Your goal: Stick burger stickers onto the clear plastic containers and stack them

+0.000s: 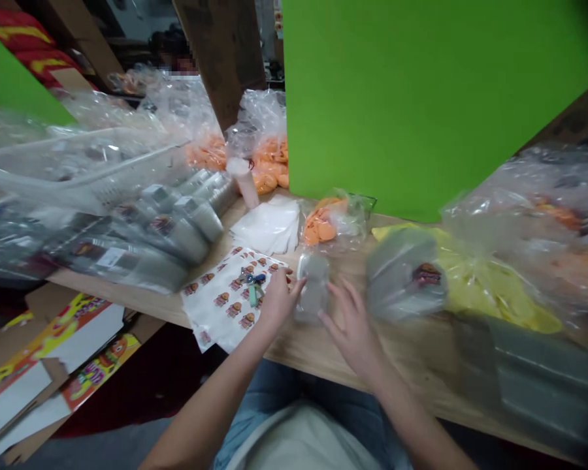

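Note:
A small, translucent plastic box (313,287) lies on the wooden table between my two hands. My left hand (277,300) is at its left edge, with the thumb against the box and the fingers curled. On the other side, my right hand (350,323) has its fingers apart, the tips at or very near the box's right edge. Under and beside my left hand is a white sheet printed with burger figures (232,303). A small keychain-like item with a green tag (253,294) rests on that sheet.
Stacked clear packages (171,222) and a white plastic basket (78,170) stand left. Behind are white sheets (269,225), a bag of orange pieces (323,222) and a green panel (396,104). Clear bags (396,277) and a yellow bag (490,287) lie right.

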A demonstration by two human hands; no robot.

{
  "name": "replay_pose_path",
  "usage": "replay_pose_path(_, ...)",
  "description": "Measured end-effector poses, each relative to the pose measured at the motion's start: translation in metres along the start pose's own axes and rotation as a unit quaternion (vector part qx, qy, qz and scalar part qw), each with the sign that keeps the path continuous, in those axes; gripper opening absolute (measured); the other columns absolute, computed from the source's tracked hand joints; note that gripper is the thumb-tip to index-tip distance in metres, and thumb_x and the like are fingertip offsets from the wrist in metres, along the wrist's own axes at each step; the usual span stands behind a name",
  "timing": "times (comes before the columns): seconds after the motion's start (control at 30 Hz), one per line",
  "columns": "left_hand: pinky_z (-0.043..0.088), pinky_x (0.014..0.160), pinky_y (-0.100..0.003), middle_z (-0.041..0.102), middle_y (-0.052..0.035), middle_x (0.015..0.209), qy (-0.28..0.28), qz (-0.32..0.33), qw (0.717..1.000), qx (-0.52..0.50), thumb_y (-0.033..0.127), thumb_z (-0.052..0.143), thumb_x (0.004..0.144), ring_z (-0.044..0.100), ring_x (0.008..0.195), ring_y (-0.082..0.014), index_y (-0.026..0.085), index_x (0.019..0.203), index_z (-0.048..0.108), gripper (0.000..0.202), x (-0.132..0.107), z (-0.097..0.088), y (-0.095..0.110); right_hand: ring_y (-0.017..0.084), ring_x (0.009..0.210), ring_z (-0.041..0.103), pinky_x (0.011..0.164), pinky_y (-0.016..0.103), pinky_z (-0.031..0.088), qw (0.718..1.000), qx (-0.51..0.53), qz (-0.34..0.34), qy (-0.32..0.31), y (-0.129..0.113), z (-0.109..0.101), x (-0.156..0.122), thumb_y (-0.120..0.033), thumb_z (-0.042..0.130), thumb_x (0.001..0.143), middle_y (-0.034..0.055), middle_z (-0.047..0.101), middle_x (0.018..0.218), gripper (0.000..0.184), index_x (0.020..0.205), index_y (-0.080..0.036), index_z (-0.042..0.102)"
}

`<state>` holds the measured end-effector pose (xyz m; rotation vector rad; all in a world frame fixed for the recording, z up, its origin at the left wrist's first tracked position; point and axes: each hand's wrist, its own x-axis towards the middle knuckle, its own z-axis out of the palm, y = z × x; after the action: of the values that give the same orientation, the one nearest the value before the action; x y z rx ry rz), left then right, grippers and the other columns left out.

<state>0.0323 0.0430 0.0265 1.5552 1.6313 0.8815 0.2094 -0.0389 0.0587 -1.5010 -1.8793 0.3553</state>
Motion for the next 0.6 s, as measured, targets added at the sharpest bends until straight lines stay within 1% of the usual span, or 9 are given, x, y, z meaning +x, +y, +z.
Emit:
replay_pose_path(0.07,0.042,0.085,-0.035,0.055,-0.0151,0.113,-0.017,-0.013,0.999,-0.043,0.046,0.052,0.080,0.056,0.098,-0.0220,0.013,0.113,0.049,0.048,0.000,0.002,-0.005,0.028,0.130,0.032,0.101,0.052,0.035,0.993,0.073,0.085,0.039,0.008,0.049,0.007,-0.042,0.048,0.084,0.0179,0.035,0.139,0.060,0.135,-0.016,0.031)
replay_pose_path(0.13,0.043,0.087,-0.034,0.055,-0.0163,0.117,-0.079,-0.027,0.992,-0.091,0.047,0.049,0.082,0.057,0.102,-0.0219,0.013,0.120,0.044,0.051,-0.001,0.007,-0.009,0.027,0.127,0.039,0.097,0.051,0.039,0.981,0.113,0.141,0.066,0.022,0.085,0.019,-0.044,0.042,0.086,0.0195,0.042,0.135,0.061,0.137,-0.014,0.028)
replay_pose_path(0.2,0.042,0.090,-0.034,0.055,-0.0154,0.120,-0.125,-0.026,0.986,-0.111,0.044,0.050,0.082,0.055,0.107,-0.0219,0.014,0.123,0.042,0.052,0.001,0.013,-0.012,0.025,0.119,0.048,0.091,0.047,0.045,0.977,0.114,0.161,0.078,0.033,0.103,0.029,-0.045,0.038,0.088,0.0188,0.049,0.128,0.058,0.136,-0.013,0.030)
replay_pose_path(0.27,0.040,0.095,-0.034,0.052,-0.0152,0.124,-0.146,-0.020,0.982,-0.120,0.041,0.050,0.082,0.051,0.115,-0.0222,0.014,0.125,0.039,0.052,0.006,0.019,-0.013,0.025,0.118,0.049,0.090,0.045,0.047,0.976,0.091,0.171,0.096,0.036,0.101,0.030,-0.045,0.039,0.087,0.0197,0.049,0.128,0.060,0.136,-0.011,0.030)
replay_pose_path(0.37,0.038,0.097,-0.037,0.045,-0.0164,0.132,-0.146,-0.019,0.985,-0.093,0.045,0.045,0.084,0.047,0.119,-0.0236,0.014,0.130,0.033,0.057,0.012,0.021,-0.012,0.024,0.124,0.043,0.097,0.043,0.042,0.979,0.052,0.162,0.114,0.024,0.067,0.008,-0.040,0.043,0.087,0.0172,0.045,0.133,0.057,0.135,-0.012,0.032)
replay_pose_path(0.47,0.040,0.094,-0.039,0.047,-0.0150,0.127,-0.058,0.035,0.997,-0.039,0.047,0.046,0.083,0.050,0.113,-0.0254,0.015,0.124,0.042,0.051,0.005,0.007,-0.004,0.020,0.119,0.046,0.100,0.040,0.039,0.995,-0.047,0.055,0.073,0.019,0.004,-0.047,-0.027,0.045,0.086,0.0080,0.054,0.124,0.040,0.126,-0.022,0.046)
replay_pose_path(0.53,0.043,0.089,-0.036,0.054,-0.0114,0.116,0.003,0.097,0.994,-0.042,0.043,0.047,0.084,0.053,0.106,-0.0236,0.017,0.114,0.050,0.040,-0.013,-0.004,0.009,0.022,0.112,0.050,0.098,0.046,0.037,0.968,-0.185,0.059,0.162,0.032,-0.045,-0.090,-0.022,0.048,0.084,0.0071,0.060,0.109,0.031,0.115,-0.024,0.054)
replay_pose_path(0.57,0.043,0.087,-0.034,0.057,-0.0093,0.109,0.004,0.123,0.991,-0.056,0.040,0.048,0.084,0.055,0.101,-0.0219,0.018,0.109,0.053,0.034,-0.026,-0.005,0.018,0.025,0.110,0.050,0.096,0.051,0.037,0.937,-0.251,0.100,0.223,0.043,-0.068,-0.109,-0.023,0.048,0.084,0.0093,0.060,0.106,0.030,0.113,-0.021,0.055)
replay_pose_path(0.6,0.043,0.086,-0.032,0.059,-0.0076,0.104,-0.027,0.141,0.987,-0.069,0.038,0.050,0.084,0.056,0.096,-0.0203,0.019,0.105,0.054,0.029,-0.040,-0.003,0.029,0.028,0.112,0.048,0.094,0.055,0.036,0.900,-0.306,0.157,0.267,0.057,-0.088,-0.126,-0.027,0.048,0.084,0.0130,0.059,0.108,0.032,0.114,-0.018,0.054)
